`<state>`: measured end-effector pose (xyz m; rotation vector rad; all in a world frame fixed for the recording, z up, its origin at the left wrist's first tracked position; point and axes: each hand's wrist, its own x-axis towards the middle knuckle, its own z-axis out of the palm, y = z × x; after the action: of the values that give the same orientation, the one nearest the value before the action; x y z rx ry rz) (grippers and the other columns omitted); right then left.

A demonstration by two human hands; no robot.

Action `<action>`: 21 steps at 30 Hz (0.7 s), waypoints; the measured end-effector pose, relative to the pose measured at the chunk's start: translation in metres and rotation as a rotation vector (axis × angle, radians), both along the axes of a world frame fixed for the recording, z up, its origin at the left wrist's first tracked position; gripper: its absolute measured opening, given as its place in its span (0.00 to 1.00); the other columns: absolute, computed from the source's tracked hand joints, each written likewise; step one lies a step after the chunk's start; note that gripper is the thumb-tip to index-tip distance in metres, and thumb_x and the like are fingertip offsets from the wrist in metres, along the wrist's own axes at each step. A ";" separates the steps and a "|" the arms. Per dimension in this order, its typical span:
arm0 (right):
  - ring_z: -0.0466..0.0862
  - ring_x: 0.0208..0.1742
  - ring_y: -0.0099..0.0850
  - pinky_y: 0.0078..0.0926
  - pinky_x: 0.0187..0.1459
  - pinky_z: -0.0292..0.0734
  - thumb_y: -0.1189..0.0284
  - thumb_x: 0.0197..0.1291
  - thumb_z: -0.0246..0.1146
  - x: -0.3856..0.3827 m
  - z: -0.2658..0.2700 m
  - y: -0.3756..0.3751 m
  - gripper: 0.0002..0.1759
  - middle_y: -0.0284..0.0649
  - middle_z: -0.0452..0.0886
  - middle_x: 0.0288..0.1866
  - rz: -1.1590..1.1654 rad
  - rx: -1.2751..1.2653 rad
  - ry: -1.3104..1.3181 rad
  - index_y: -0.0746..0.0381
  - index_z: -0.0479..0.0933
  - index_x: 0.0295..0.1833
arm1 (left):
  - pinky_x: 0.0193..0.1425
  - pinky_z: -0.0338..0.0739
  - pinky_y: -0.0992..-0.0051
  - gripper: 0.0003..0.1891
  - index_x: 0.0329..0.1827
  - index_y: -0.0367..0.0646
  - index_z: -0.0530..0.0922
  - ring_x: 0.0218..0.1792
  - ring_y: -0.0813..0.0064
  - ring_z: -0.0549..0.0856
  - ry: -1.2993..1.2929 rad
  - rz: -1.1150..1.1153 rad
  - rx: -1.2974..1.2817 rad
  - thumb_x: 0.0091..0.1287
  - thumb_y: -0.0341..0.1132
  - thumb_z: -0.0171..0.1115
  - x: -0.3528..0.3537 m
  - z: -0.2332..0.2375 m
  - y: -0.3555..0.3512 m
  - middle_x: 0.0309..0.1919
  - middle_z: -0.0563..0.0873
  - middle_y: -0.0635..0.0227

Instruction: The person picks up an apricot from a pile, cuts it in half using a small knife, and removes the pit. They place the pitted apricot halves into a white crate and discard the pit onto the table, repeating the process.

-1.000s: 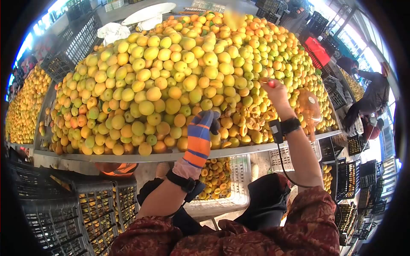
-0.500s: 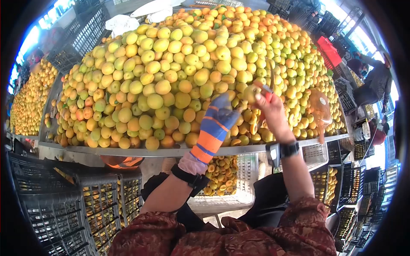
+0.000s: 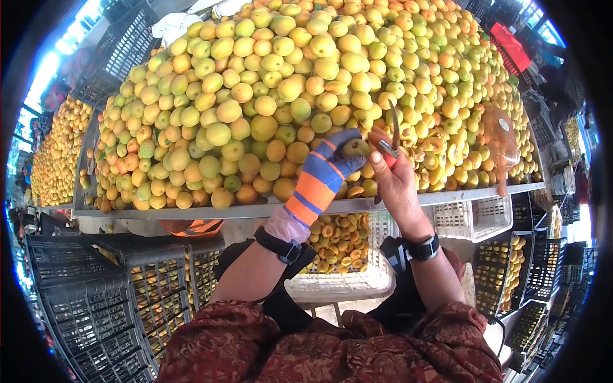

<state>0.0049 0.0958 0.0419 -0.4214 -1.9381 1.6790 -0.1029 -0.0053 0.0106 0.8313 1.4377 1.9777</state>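
Round fruit, yellow-green, sits in front of the pile between thumb and fingers of the gloved left hand, which are closed around it; half a second ago the right hand has a fruit at its fingertips and the left glove is just below it, now a fruit is in the glove. Right hand, bare, grips a red-handled knife, fingers curled on the handle, curved blade pointing up; its fingertips are right beside the fruit, can't tell if touching. Hands are closer together than in the earlier frame, right one lower against the pile. Behind them, big fruit pile, yellow to orange, some split pieces on it to the right of the knife. Orange see-through bag with white sticker lies at the pile's right side. Metal table edge runs under both forearms. Below it, white crate with halved fruit, between the person's legs. Black crates at left, more crates at right, white cloth past the pile
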 end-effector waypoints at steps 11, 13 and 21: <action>0.61 0.22 0.21 0.23 0.24 0.63 0.60 0.61 0.62 0.036 0.004 0.022 0.20 0.32 0.62 0.17 0.016 0.243 -0.206 0.66 0.67 0.30 | 0.42 0.78 0.82 0.23 0.58 0.39 0.72 0.44 0.82 0.79 -0.472 -0.150 0.068 0.59 0.26 0.65 -0.009 0.019 -0.001 0.46 0.80 0.67; 0.60 0.20 0.26 0.25 0.24 0.63 0.59 0.60 0.62 0.037 0.004 0.024 0.22 0.37 0.62 0.16 0.000 0.392 -0.259 0.66 0.66 0.28 | 0.44 0.77 0.82 0.23 0.57 0.39 0.72 0.44 0.82 0.79 -0.182 -0.079 0.013 0.57 0.26 0.66 -0.009 0.013 0.001 0.46 0.81 0.68; 0.61 0.17 0.33 0.32 0.22 0.62 0.59 0.59 0.63 0.036 0.003 0.023 0.23 0.42 0.62 0.13 0.000 0.422 -0.364 0.67 0.66 0.24 | 0.47 0.76 0.82 0.24 0.56 0.39 0.73 0.44 0.81 0.79 -0.137 -0.024 -0.034 0.54 0.25 0.69 -0.009 0.015 0.005 0.44 0.81 0.69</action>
<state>0.0409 0.1191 0.0448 -0.5883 -2.4798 1.2020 -0.1115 -0.0004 0.0256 0.6816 1.3721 1.9471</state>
